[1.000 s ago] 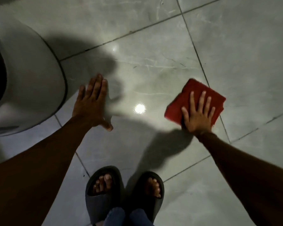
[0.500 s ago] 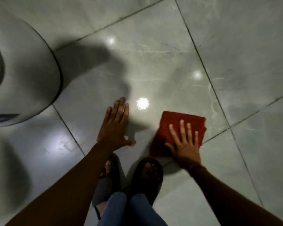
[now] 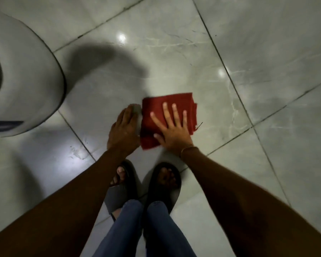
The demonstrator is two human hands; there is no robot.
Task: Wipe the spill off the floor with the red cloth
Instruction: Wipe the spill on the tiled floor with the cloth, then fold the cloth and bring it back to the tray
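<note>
The folded red cloth (image 3: 168, 101) lies on the glossy grey tiled floor (image 3: 174, 52), just ahead of my feet. My right hand (image 3: 174, 132) presses flat on the cloth with its fingers spread, covering its near half. My left hand (image 3: 122, 132) rests flat on the floor against the cloth's left edge, fingers together and slightly blurred, holding nothing. A wet-looking smear (image 3: 76, 153) glints on the tile to the left of my left forearm. I cannot make out any liquid under or around the cloth.
A large white rounded appliance (image 3: 26, 80) stands on the floor at the left, close to my left hand. My feet in dark sandals (image 3: 165, 184) are right behind the cloth. Open tile stretches ahead and to the right.
My right hand has slid the cloth leftward and toward my feet. My left hand has moved right and now touches the cloth's left edge.
</note>
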